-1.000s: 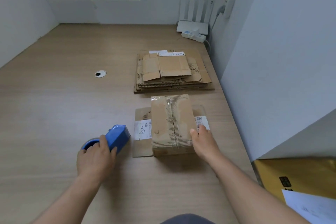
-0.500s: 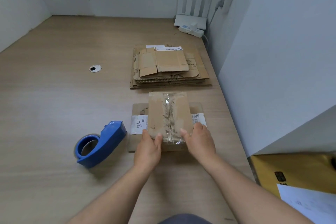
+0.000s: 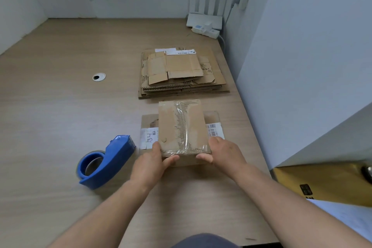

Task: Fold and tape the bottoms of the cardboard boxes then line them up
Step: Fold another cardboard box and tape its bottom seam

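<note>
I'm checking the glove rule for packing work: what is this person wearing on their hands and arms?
Nothing that shows. The left hand and right hand are bare, without gloves, and no rings show on the fingers. The left forearm and right forearm are uncovered to the frame's edge: no sleeves, watch or wristbands.

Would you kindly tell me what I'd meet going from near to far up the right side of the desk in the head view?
Left hand and right hand gripping the taped box → stack of flat cardboard → white router at the wall.
</note>
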`<control>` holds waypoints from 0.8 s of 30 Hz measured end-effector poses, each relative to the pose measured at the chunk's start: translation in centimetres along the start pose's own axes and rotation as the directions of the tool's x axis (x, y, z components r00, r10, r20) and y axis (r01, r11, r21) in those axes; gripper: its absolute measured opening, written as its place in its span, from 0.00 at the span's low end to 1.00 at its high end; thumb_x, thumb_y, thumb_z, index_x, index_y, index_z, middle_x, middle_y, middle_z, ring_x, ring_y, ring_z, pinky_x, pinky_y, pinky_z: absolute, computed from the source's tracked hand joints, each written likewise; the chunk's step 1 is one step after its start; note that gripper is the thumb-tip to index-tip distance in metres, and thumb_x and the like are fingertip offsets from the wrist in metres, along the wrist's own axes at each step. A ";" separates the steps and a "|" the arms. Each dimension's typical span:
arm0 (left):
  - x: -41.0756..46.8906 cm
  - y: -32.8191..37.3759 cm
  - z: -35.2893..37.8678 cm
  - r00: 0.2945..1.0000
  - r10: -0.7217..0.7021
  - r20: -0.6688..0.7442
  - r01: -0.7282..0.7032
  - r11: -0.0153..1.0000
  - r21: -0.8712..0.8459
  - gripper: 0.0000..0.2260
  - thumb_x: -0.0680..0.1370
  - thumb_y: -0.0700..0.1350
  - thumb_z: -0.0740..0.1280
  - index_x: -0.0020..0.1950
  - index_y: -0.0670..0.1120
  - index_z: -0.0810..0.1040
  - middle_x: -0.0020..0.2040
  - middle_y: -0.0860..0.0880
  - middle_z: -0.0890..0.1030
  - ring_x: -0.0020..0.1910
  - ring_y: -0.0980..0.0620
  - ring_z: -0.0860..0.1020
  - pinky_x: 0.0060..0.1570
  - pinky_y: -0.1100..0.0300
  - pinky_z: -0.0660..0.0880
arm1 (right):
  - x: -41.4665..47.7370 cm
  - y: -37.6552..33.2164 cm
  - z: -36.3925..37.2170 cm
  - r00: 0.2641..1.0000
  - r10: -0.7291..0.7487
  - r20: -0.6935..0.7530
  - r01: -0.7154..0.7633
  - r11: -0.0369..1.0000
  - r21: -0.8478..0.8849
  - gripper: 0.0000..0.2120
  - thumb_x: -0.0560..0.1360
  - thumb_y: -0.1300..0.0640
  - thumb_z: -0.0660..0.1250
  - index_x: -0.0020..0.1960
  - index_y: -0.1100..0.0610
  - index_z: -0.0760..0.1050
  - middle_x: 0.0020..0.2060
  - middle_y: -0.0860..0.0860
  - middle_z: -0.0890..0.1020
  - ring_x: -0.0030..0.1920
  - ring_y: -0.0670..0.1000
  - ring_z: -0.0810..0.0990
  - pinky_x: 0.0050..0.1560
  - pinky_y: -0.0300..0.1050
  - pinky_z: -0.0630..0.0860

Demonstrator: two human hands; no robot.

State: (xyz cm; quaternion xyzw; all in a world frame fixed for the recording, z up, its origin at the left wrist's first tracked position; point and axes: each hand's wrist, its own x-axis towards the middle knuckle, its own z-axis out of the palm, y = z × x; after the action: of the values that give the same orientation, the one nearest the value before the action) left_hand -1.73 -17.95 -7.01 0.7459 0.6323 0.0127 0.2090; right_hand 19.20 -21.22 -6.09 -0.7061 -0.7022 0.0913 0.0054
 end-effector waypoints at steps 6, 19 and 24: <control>0.1 -2.9 -0.9 0.948 0.242 0.206 -0.116 0.867 -0.484 0.27 0.81 0.51 0.58 0.77 0.57 0.51 0.73 0.58 0.63 0.71 0.54 0.65 0.70 0.59 0.64 | -1.8 2.9 4.1 0.959 -0.198 -0.204 0.207 0.978 0.024 0.27 0.81 0.46 0.46 0.33 0.54 0.75 0.29 0.47 0.77 0.27 0.48 0.77 0.21 0.35 0.68; -1.3 -2.0 -0.2 0.992 -0.039 -0.121 -0.011 0.921 -0.390 0.09 0.79 0.52 0.64 0.46 0.51 0.81 0.41 0.51 0.84 0.40 0.52 0.80 0.42 0.56 0.77 | -0.6 1.6 -1.1 0.990 -0.080 0.115 0.053 0.973 0.223 0.08 0.76 0.52 0.64 0.46 0.56 0.77 0.49 0.52 0.80 0.50 0.53 0.76 0.43 0.42 0.64; -0.6 -2.0 -0.3 0.997 -0.052 -0.064 0.025 0.930 -0.368 0.09 0.79 0.51 0.65 0.47 0.48 0.82 0.38 0.49 0.82 0.39 0.49 0.79 0.41 0.56 0.77 | 0.2 1.2 -1.5 0.985 -0.086 0.148 0.063 0.986 0.152 0.11 0.77 0.49 0.64 0.38 0.52 0.67 0.50 0.52 0.81 0.50 0.53 0.76 0.41 0.42 0.61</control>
State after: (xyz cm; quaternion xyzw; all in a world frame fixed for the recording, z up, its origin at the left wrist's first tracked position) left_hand -3.83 -18.20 -7.26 0.6804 0.6403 0.1533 0.3217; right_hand 20.55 -20.81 -4.77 -0.6677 -0.7180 0.1967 0.0067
